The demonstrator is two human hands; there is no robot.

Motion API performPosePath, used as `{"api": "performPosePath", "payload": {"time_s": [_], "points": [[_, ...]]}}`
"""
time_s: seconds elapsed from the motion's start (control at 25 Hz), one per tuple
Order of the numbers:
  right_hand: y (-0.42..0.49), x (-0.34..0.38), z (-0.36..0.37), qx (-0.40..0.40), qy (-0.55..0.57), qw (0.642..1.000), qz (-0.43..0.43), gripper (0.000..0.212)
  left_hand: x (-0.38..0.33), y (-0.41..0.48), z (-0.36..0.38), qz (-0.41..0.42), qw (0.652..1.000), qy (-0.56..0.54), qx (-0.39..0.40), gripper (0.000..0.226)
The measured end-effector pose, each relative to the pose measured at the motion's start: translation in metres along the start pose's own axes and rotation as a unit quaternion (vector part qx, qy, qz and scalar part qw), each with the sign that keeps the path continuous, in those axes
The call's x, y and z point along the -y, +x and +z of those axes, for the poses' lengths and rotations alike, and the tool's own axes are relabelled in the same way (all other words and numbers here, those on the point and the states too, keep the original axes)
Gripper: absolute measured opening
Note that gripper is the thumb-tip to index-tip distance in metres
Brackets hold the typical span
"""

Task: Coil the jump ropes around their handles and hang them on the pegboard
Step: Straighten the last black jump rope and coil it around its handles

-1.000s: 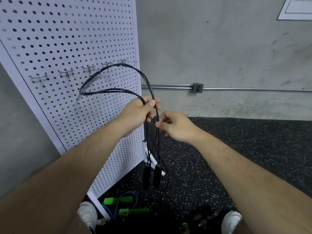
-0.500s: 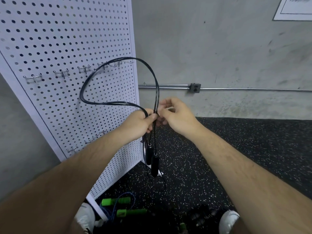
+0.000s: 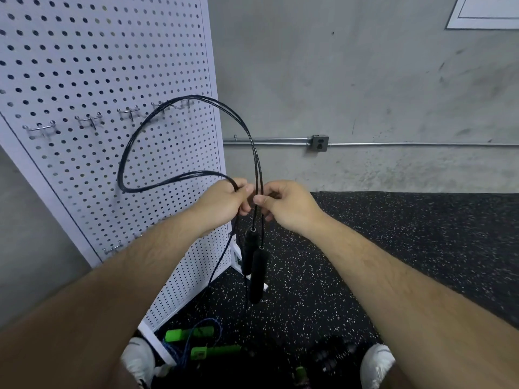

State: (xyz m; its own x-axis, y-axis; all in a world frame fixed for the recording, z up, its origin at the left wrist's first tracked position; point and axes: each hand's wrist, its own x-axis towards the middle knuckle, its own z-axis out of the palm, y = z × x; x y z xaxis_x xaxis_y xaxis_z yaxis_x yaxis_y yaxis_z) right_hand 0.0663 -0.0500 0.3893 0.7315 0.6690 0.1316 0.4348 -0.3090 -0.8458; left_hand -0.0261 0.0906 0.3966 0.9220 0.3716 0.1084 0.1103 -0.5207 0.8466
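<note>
A black jump rope (image 3: 132,153) arches in a bundled loop in front of the white pegboard (image 3: 84,66). My left hand (image 3: 222,203) grips the bundled strands where the loop closes. Right beside it, my right hand (image 3: 283,206) pinches the strands that run down to the two black handles (image 3: 252,265), which hang side by side below both hands. One loose strand trails down toward the floor. A row of metal hooks (image 3: 90,120) crosses the pegboard behind the loop.
On the speckled black floor near my feet lies a blue rope with green handles (image 3: 202,342), and my white shoes (image 3: 376,363) flank it. The pegboard's base foot (image 3: 238,262) stands just behind the hanging handles. A concrete wall with a conduit and outlet box (image 3: 319,143) is ahead.
The handles have risen closer to my hands as the rope below shortened. My right hand moved up from below my left hand to level beside it. The loop grew taller.
</note>
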Motion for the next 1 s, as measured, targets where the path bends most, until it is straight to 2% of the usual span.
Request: {"api": "performPosePath", "payload": {"time_s": [0.12, 0.24, 0.32, 0.4, 0.44, 0.48, 0.56, 0.6, 0.64, 0.72, 0.84, 1.0], "points": [[0.002, 0.005, -0.005, -0.023, 0.024, 0.999, 0.0, 0.018, 0.015, 0.001, 0.006, -0.072, 0.996, 0.04, 0.045, 0.034], [0.003, 0.007, -0.01, -0.018, 0.028, 0.999, 0.005, 0.017, 0.017, 0.002, 0.011, -0.207, 0.975, 0.024, 0.071, 0.058], [0.005, 0.009, -0.014, -0.015, 0.042, 0.999, 0.009, 0.019, 0.018, -0.004, 0.008, -0.308, 0.939, 0.068, 0.137, 0.085], [0.006, 0.01, -0.019, -0.011, 0.064, 0.998, 0.017, 0.023, 0.013, -0.013, 0.004, -0.374, 0.887, 0.061, 0.264, 0.103], [0.007, 0.01, -0.02, -0.01, 0.075, 0.997, 0.021, 0.025, 0.009, -0.016, 0.003, -0.369, 0.878, 0.039, 0.302, 0.101], [0.008, 0.01, -0.021, -0.008, 0.083, 0.996, 0.023, 0.028, 0.001, -0.019, 0.003, -0.342, 0.891, 0.018, 0.299, 0.092], [0.009, 0.009, -0.021, -0.007, 0.099, 0.995, 0.025, 0.029, -0.007, -0.018, 0.008, -0.233, 0.955, 0.008, 0.184, 0.059], [0.009, 0.009, -0.021, -0.009, 0.107, 0.994, 0.025, 0.028, -0.009, -0.017, 0.011, -0.16, 0.98, 0.041, 0.112, 0.045], [0.009, 0.01, -0.021, -0.01, 0.114, 0.993, 0.025, 0.026, -0.009, -0.015, 0.013, -0.088, 0.992, 0.066, 0.055, 0.037], [0.007, 0.013, -0.021, -0.005, 0.123, 0.992, 0.019, 0.022, -0.007, -0.014, 0.014, -0.006, 0.999, 0.029, 0.041, 0.027], [0.003, 0.014, -0.018, -0.012, 0.114, 0.993, 0.006, 0.017, -0.001, -0.014, 0.015, 0.006, 0.997, -0.041, 0.059, 0.019], [0.005, 0.017, -0.02, -0.055, 0.124, 0.991, -0.017, 0.015, 0.007, -0.013, 0.014, 0.001, 0.997, -0.018, 0.07, 0.018]]}}
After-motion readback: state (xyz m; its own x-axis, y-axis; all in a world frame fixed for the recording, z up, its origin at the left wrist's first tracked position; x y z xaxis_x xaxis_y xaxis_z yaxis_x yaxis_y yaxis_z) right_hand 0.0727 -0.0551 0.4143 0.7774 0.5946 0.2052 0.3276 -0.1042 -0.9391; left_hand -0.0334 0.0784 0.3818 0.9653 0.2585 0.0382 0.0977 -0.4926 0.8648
